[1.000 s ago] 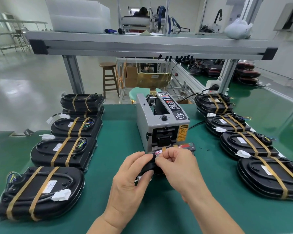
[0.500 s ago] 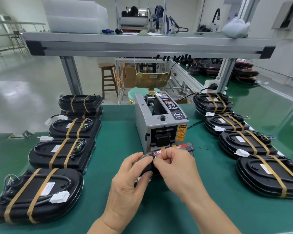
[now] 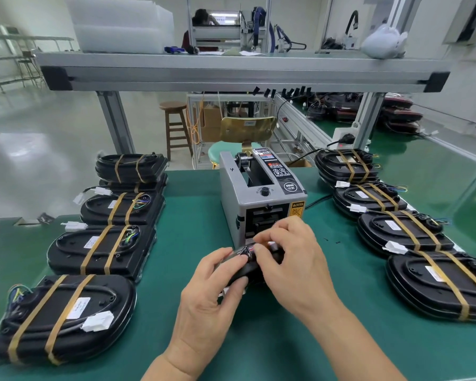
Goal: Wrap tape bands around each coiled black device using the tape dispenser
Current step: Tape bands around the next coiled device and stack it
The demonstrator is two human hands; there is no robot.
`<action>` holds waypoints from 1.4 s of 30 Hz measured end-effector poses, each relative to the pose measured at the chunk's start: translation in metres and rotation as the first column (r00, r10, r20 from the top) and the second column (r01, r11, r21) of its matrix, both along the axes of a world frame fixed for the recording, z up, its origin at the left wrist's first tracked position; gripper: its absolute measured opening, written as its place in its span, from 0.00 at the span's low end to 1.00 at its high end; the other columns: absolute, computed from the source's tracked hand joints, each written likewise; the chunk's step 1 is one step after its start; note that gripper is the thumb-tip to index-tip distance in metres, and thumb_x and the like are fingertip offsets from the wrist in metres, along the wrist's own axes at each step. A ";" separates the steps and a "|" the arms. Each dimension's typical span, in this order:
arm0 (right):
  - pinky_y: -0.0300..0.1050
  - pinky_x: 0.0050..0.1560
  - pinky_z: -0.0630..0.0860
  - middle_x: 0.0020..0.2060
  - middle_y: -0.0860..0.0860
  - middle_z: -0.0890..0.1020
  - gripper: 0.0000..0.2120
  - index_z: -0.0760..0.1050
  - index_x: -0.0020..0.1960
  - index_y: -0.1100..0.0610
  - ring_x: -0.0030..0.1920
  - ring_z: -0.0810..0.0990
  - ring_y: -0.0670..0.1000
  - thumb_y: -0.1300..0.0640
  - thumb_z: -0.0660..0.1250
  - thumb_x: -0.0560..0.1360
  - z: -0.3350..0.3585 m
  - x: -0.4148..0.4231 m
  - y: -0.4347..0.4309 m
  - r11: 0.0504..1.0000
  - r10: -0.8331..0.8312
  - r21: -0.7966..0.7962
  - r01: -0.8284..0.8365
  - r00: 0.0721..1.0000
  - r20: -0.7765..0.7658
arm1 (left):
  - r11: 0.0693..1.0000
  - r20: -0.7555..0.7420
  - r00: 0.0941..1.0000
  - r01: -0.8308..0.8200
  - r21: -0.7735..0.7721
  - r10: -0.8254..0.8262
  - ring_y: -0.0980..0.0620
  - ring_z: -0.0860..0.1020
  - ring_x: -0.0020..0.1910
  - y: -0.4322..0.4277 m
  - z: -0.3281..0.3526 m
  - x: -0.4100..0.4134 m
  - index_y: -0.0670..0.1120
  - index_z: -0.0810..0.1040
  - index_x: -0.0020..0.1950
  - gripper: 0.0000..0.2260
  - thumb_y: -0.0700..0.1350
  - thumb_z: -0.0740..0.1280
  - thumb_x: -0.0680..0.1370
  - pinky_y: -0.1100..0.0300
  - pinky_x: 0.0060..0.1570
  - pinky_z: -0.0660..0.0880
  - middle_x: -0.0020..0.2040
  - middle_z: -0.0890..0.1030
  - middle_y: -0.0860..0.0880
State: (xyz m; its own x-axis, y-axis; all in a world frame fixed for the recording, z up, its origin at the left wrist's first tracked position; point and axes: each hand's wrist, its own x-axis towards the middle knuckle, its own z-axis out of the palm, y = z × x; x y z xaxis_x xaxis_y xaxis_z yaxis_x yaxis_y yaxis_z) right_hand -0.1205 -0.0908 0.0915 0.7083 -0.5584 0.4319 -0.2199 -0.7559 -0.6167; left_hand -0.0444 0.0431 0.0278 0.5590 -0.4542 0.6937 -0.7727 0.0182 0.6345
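Nearest, one left hand (image 3: 215, 295) and one right hand (image 3: 289, 265) are both pinching one small black item (image 3: 248, 266) just before the one tape dispenser (image 3: 259, 199). Fingers working this near its outlet are risking a fouled, self-stuck strip. Banded black devices are lying either side: left row (image 3: 63, 317) showing at least four, right row (image 3: 445, 287) four, each wearing two bands.

Tape dispenser (image 3: 261, 199) at centre of table (image 3: 193, 210); banded devices (image 3: 102, 251) rowed to its left, more banded devices (image 3: 401, 232) to its right; just before it, small black part (image 3: 248, 268) between left hand (image 3: 215, 292) and right hand (image 3: 294, 259).
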 end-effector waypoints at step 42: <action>0.28 0.47 0.72 0.52 0.49 0.83 0.10 0.79 0.40 0.53 0.46 0.79 0.39 0.65 0.68 0.77 -0.003 0.004 -0.051 0.719 0.060 0.634 -0.284 0.935 0.351 | 0.951 -0.064 0.997 -0.011 0.310 0.032 0.61 0.74 0.55 0.008 0.044 0.028 0.51 0.79 0.58 0.14 0.43 0.65 0.73 0.72 0.54 0.67 0.54 0.77 0.54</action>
